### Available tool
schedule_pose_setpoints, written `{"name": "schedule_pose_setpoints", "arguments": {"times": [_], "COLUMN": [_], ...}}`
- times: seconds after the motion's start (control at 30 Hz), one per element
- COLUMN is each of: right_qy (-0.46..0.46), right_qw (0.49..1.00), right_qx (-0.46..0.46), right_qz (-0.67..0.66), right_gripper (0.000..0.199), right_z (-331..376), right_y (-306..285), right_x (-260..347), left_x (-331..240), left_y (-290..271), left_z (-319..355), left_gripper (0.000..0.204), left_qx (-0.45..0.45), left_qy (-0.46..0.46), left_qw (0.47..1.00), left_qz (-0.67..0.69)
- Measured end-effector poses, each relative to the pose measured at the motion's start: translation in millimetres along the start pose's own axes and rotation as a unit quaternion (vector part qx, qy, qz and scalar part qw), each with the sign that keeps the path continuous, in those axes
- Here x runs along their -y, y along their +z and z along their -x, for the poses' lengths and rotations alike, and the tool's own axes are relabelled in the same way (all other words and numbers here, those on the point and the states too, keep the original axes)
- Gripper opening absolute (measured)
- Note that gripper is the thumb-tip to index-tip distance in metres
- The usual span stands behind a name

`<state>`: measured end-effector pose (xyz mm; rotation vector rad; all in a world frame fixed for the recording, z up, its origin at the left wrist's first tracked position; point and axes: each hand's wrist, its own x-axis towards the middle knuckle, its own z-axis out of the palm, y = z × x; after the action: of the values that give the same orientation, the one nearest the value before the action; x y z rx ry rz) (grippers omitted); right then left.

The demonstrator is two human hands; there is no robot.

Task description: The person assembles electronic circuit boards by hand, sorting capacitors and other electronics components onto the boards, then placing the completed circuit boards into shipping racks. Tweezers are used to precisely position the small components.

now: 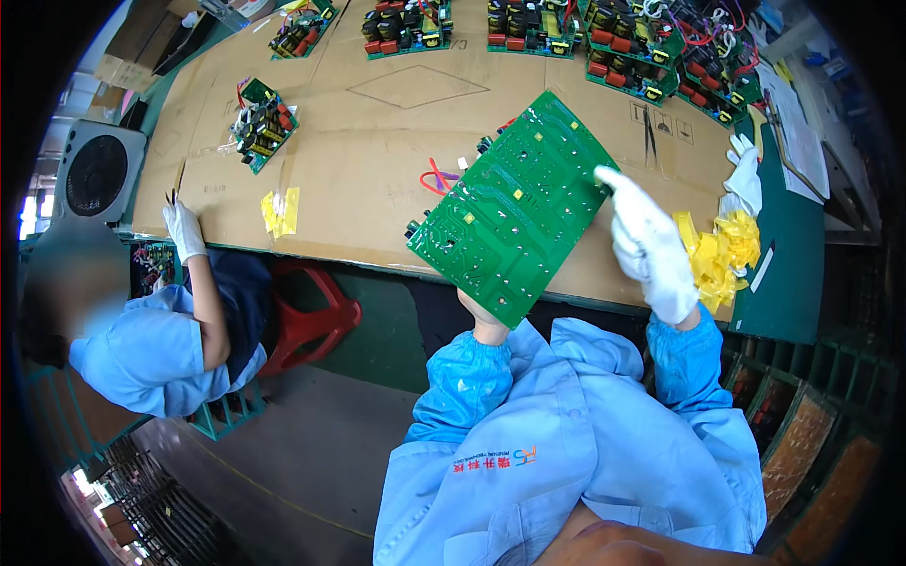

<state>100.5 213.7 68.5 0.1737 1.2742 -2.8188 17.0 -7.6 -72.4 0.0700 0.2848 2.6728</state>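
Note:
A large green circuit board (524,208) is tilted up before me, its solder side facing me. Its components face away, and only a few show past the upper left edge, near a red wire loop (436,176). My left hand (483,309) is closed on the board's lower edge from behind; its fingers are hidden by the board. At the board's right edge is my white-gloved right hand (646,250), index finger stretched out with its tip against or just over the board. I see nothing held in it.
A cardboard-covered table (359,189) bears several component-filled boards (406,28) along its far side and one board (264,127) at left. Crumpled yellow tape (722,255) and a white glove (744,174) lie at right. A co-worker (170,340) sits at left, near a fan (99,174).

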Motion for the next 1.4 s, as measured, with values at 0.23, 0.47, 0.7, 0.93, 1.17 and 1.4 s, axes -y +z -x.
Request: {"name": "schedule_pose_setpoints", "arguments": {"times": [0.23,0.47,0.7,0.93,1.17,1.4], "right_qy": [-0.051,-0.035,-0.101,-0.15,-0.202,-0.174], "right_qw": [0.823,0.666,0.661,0.825,0.639,0.645], "right_qx": [-0.116,-0.048,-0.033,-0.074,0.061,0.062], "right_qz": [0.553,0.744,0.743,0.54,0.74,0.742], "right_gripper": [0.033,0.037,0.032,0.026,0.018,0.02], "right_z": [-40,-47,-58,-65,-73,-70], "right_y": [69,71,58,71,84,89], "right_x": [-13,-10,-17,-1,-29,-33], "left_x": [-3,0,-3,-4,2,4], "left_y": [7,1,3,-14,-18,-31], "left_z": [0,1,-1,-10,-9,-8], "left_gripper": [0.046,0.044,0.045,0.064,0.053,0.052], "left_qx": [0.004,-0.034,0.015,0.062,0.079,0.118], "left_qy": [0.005,0.016,0.007,-0.045,-0.018,-0.036], "left_qw": [0.999,0.998,0.999,0.995,0.995,0.992], "left_qz": [-0.046,-0.056,-0.048,-0.063,-0.059,0.035]}}
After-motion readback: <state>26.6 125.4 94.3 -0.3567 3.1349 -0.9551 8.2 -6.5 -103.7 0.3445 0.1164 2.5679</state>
